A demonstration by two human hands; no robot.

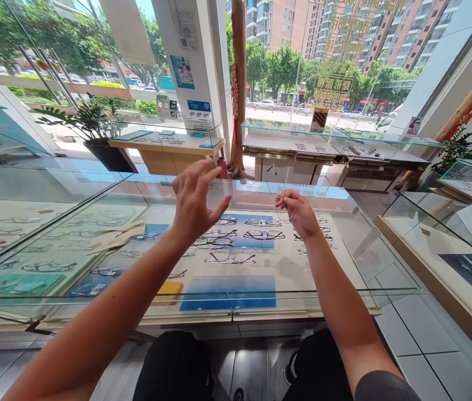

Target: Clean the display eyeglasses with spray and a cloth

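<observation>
My right hand (298,211) pinches a pair of thin wire-framed eyeglasses (276,181) and holds them up above the glass display case (236,312). Their lens rims stand roughly upright, and part of the frame is hidden by my fingers. To the left, my left hand (196,197) is raised over the same case with its fingers spread, holding nothing and apart from the glasses. Under the glass top lie several eyeglasses (230,257) in rows, some on a blue sheet (261,236).
A tan cloth or paper (116,236) and a yellow item (169,291) lie toward the left. Another display case (448,267) stands at right. Beyond are low counters (290,136), a potted plant (110,156), a wooden post (239,83) and large windows.
</observation>
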